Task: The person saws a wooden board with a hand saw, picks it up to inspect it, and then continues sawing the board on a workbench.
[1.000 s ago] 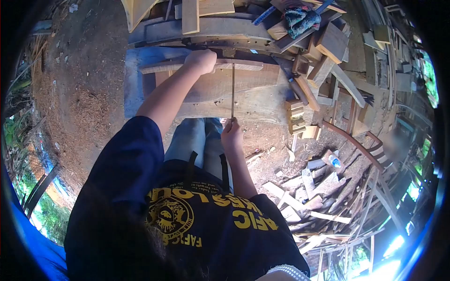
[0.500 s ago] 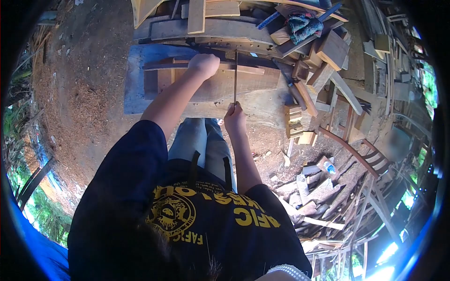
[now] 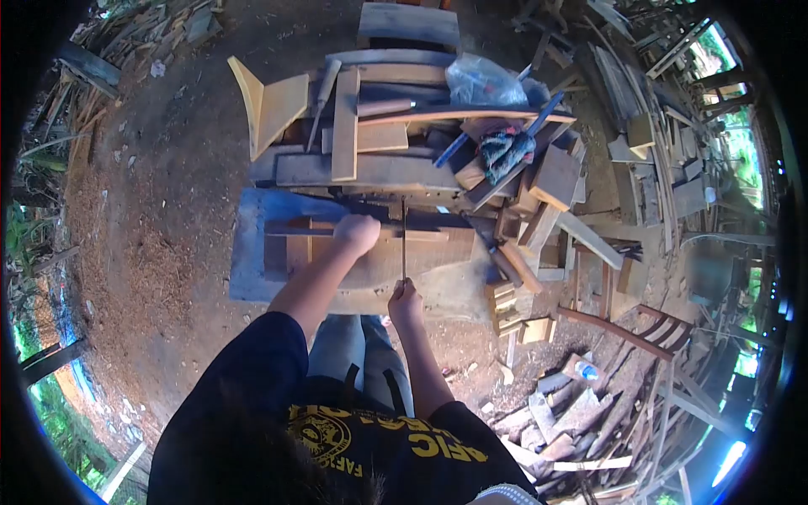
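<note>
My left hand point(image 3: 358, 235) is closed around a narrow wooden strip point(image 3: 427, 236) lying across the workbench. In my right hand point(image 3: 406, 300), closed on its near end, is a saw point(image 3: 404, 252) seen edge-on. Its thin blade points away from me and crosses the strip to the right of my left hand. How deep the blade sits in the wood is too small to tell. Under the strip lies a wide brown board point(image 3: 454, 252) on the workbench point(image 3: 251, 282).
Beyond the strip are a chisel point(image 3: 323, 101), wood blocks point(image 3: 555, 177), a dark cloth point(image 3: 505, 153) and a clear plastic bag point(image 3: 484, 82). A notched wood piece point(image 3: 504, 307) sits at the bench's right end. Scrap wood point(image 3: 581, 417) and a chair-like frame point(image 3: 619, 332) lie on the right.
The view has tilted up, so the bench sits lower and more of its far side shows. Both hands keep their grips on the strip and the saw.
</note>
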Demonstrator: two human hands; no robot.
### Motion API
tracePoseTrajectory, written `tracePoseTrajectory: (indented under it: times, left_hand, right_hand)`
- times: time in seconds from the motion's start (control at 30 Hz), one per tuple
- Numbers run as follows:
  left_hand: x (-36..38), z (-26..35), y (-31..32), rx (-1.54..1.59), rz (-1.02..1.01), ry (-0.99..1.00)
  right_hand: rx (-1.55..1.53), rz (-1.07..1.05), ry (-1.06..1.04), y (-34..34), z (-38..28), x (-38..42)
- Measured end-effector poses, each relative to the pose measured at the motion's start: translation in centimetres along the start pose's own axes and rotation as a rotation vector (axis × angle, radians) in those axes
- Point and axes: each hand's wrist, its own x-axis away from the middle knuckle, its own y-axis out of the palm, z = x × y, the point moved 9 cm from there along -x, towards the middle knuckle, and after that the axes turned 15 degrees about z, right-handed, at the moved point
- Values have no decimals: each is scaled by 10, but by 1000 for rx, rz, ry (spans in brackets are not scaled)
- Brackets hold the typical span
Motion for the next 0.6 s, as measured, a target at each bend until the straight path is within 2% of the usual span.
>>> tracePoseTrajectory:
  times: [0.13, 0.23, 0.3, 0.37, 0.5, 0.6]
  left_hand:
    - [2, 3, -5, -3, -17, 1]
    - [3, 2, -6, -7, -5, 3]
    - [2, 3, -10, 0, 7, 3]
    - [4, 3, -13, -4, -4, 0]
    - [4, 2, -9, 13, -5, -12]
    - [4, 2, -6, 10, -5, -1]
  right_hand:
    - [32, -15, 1, 2, 1, -4]
    - [33, 60, -18, -8, 8, 9]
    - [51, -59, 47, -2, 20, 19]
    - [44, -28, 30, 1, 25, 18]
    - [60, 62, 7, 2, 10, 1]
    - [65, 46, 23, 1, -9, -14]
